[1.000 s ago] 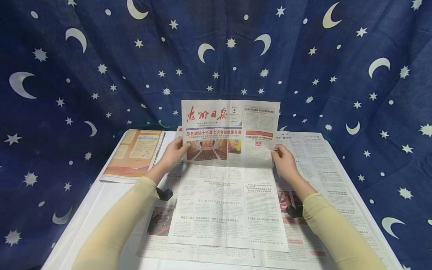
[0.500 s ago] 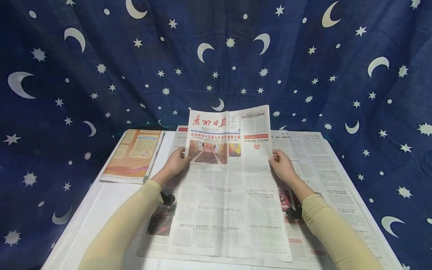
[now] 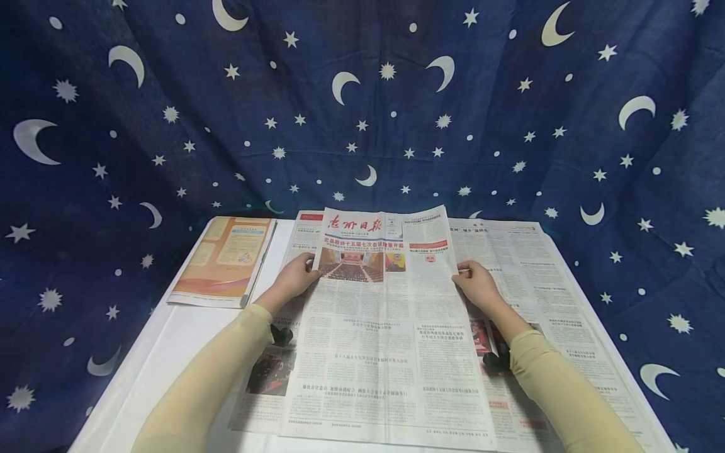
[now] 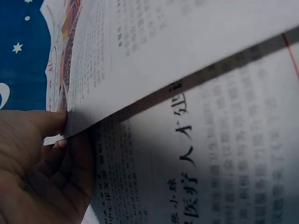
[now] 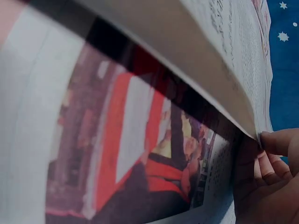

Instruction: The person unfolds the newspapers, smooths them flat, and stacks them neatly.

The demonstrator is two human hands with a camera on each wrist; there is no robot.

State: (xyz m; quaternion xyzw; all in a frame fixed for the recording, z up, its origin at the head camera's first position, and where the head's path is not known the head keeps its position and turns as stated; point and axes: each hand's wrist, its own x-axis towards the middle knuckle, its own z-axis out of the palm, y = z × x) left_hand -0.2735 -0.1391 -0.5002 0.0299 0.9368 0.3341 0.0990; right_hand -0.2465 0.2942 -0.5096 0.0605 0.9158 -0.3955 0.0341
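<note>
A newspaper [image 3: 368, 340] with a red masthead and a colour photo near its top is held by both side edges over an opened newspaper [image 3: 544, 302] spread beneath it. My left hand [image 3: 296, 275] pinches its left edge beside the photo, thumb on top and fingers underneath, as the left wrist view shows. On the opposite edge my right hand [image 3: 474, 282] pinches the paper between thumb and fingers. In the right wrist view the held newspaper's edge stands a little above the lower one, whose red-and-black photo [image 5: 154, 154] shows below.
An orange booklet [image 3: 223, 261] lies at the back left of the white table [image 3: 147, 371]. Behind the table hangs a dark blue cloth [image 3: 362, 94] with moons and stars. A black wrist camera [image 3: 281, 335] is strapped under the left wrist.
The newspaper's top half has come down from standing upright with a fold across it to lying flatter, its top edge lower. Both hands moved down slightly, still gripping the edges.
</note>
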